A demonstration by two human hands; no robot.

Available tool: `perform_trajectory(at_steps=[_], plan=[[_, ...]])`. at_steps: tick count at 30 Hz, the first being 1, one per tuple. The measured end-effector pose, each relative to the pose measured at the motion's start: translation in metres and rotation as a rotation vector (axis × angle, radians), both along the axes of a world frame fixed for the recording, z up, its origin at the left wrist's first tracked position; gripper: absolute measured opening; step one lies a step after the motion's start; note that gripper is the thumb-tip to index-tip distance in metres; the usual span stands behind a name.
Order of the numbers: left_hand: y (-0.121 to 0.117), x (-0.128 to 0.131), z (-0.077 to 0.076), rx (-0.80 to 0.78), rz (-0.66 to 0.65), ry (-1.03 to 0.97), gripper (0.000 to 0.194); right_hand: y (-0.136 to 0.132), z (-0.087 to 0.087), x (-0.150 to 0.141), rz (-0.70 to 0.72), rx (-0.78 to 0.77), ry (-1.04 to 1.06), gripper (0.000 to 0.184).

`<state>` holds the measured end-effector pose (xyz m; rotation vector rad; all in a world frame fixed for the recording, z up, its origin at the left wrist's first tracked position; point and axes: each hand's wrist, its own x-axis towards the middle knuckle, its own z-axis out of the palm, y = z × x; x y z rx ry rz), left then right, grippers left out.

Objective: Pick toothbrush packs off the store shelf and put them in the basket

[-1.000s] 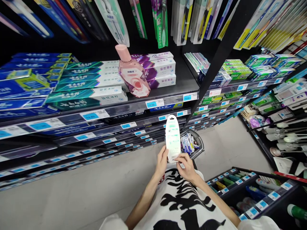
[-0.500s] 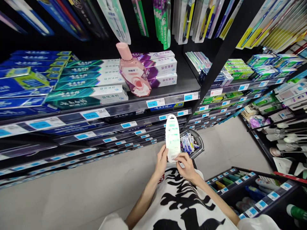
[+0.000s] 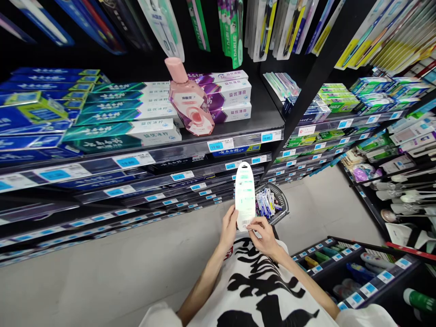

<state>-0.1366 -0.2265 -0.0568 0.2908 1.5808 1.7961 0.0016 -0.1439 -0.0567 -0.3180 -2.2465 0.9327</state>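
Observation:
I hold a white, rounded toothbrush pack (image 3: 245, 195) upright in front of my chest, its printed back with green text and a barcode facing me. My left hand (image 3: 229, 229) grips its lower left edge. My right hand (image 3: 264, 234) pinches its bottom right corner near the barcode. Just behind the pack, a dark shopping basket (image 3: 277, 200) with several small packets sits on the floor.
A black shelf unit on the left carries stacked toothpaste boxes (image 3: 122, 131) and a pink mouthwash bottle (image 3: 189, 100). Toothbrush packs (image 3: 231, 32) hang above. More shelves run along the right, with a low display bin (image 3: 354, 272) at lower right. The grey floor aisle (image 3: 323, 209) lies between.
The pack and both hands have barely shifted; the view has drifted slightly, and the pack sits a touch higher.

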Motion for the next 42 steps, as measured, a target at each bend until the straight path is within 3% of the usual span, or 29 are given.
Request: perform_trajectory(at_steps=[42], plan=[[-0.0015, -0.0010, -0.0081, 0.071, -0.007, -0.051, 0.042, -0.0008, -0.0046, -0.0012, 0.055, 0.011, 0.020, 0.027]])
